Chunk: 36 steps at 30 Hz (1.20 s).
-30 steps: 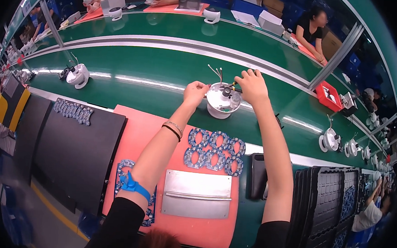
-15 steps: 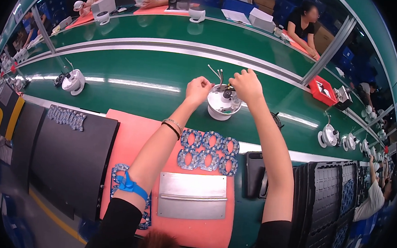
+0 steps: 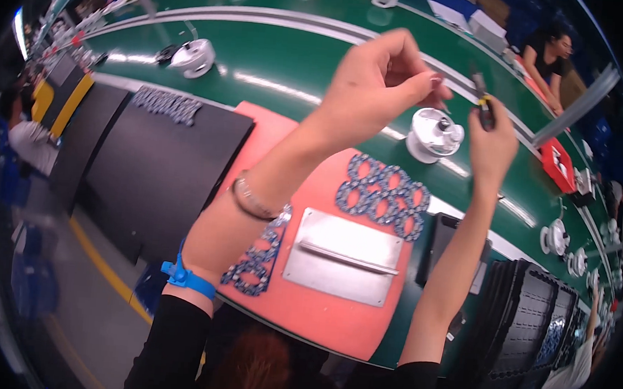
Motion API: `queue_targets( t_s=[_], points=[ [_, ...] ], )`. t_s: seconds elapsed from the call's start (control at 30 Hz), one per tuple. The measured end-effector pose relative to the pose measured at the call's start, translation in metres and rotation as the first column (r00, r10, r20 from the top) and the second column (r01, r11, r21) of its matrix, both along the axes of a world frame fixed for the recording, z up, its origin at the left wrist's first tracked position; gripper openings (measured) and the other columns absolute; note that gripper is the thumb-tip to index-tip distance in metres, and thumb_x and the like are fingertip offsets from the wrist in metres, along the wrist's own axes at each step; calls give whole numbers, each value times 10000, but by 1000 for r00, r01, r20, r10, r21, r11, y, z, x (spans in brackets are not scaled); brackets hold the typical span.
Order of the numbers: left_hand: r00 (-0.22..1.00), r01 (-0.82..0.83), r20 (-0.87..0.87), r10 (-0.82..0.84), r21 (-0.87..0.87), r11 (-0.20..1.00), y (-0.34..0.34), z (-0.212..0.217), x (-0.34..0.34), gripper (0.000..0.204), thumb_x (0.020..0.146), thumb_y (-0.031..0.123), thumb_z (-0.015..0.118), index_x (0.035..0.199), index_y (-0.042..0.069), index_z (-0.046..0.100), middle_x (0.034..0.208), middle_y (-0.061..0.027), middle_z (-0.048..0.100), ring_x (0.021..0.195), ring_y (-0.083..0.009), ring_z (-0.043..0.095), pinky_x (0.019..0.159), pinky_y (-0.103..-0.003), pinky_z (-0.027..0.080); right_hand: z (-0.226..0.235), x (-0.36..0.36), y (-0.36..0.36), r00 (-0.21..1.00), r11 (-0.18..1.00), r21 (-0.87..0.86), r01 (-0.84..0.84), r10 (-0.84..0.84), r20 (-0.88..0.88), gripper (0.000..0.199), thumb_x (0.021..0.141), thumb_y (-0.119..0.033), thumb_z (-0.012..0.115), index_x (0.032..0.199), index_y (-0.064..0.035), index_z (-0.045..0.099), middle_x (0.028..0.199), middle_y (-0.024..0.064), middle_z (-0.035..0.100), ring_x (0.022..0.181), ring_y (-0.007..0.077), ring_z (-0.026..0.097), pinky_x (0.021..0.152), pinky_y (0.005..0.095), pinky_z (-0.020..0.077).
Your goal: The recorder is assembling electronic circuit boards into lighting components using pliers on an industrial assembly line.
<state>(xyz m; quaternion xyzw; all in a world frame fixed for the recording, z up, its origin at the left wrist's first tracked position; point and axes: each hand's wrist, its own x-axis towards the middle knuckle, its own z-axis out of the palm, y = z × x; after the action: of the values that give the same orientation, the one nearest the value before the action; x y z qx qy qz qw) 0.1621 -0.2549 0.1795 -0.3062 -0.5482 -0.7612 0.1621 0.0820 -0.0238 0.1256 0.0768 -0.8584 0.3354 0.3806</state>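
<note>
My left hand (image 3: 384, 80) is raised high and close, left of the white round housing (image 3: 430, 146). Its thumb and fingers are pinched together, and I cannot make out what, if anything, is between them. My right hand (image 3: 494, 146) is closed around pliers (image 3: 485, 111) with black and yellow handles, jaws pointing up and away. It is to the right of the housing, apart from it. The housing stands upright on the green work surface, its open top showing parts inside that are too blurred to name.
Several blue ring-shaped circuit boards (image 3: 384, 194) lie on a pink mat (image 3: 318, 307) beside a metal plate with a raised bar (image 3: 343, 258). Black trays (image 3: 519, 325) are stacked at right, a dark panel (image 3: 161, 169) at left. Another white housing (image 3: 193, 57) stands far left. A co-worker (image 3: 548, 63) sits opposite.
The view has swung and tilted. My left hand has come up from the housing, nearer to me. My right hand has drawn off to the right, and the pliers now show clearly in it.
</note>
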Motion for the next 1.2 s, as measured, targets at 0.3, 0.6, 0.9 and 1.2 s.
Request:
queue_targets(
  t_s=[0.3,0.6,0.9,1.2],
  points=[
    [990,31,-124,-65,-259,965,-163,-36,256,214,797,56,820,723,1,627,590,-127,641,456,-212,605,434,-306,461,21,132,-43,940,811,-477,-340,281,-192,241,955,-3,647,1195,-7,673,1073,39,664,981,117,662,880,245,494],
    [227,70,580,782,-811,581,-238,-161,428,118,894,114,727,880,3,689,777,-106,710,688,-194,693,651,-309,530,3,150,-67,980,854,-481,-198,188,-69,267,995,-74,601,1245,-16,674,1147,78,671,1064,152,654,934,274,467],
    [493,50,573,654,-770,637,-189,-115,340,159,911,93,700,1033,-8,708,932,-143,716,824,-254,706,740,-348,539,-4,147,-63,983,905,-384,-181,163,-79,268,998,-80,600,1244,9,660,1155,69,680,1057,146,650,931,283,467],
    [676,-390,-205,708,-914,108,-185,-172,248,131,841,25,733,966,5,699,943,-100,693,835,-253,675,735,-329,542,4,150,-66,972,846,-480,-234,204,-114,232,957,-35,651,1183,4,686,1084,38,652,992,112,606,939,268,462]
  ],
)
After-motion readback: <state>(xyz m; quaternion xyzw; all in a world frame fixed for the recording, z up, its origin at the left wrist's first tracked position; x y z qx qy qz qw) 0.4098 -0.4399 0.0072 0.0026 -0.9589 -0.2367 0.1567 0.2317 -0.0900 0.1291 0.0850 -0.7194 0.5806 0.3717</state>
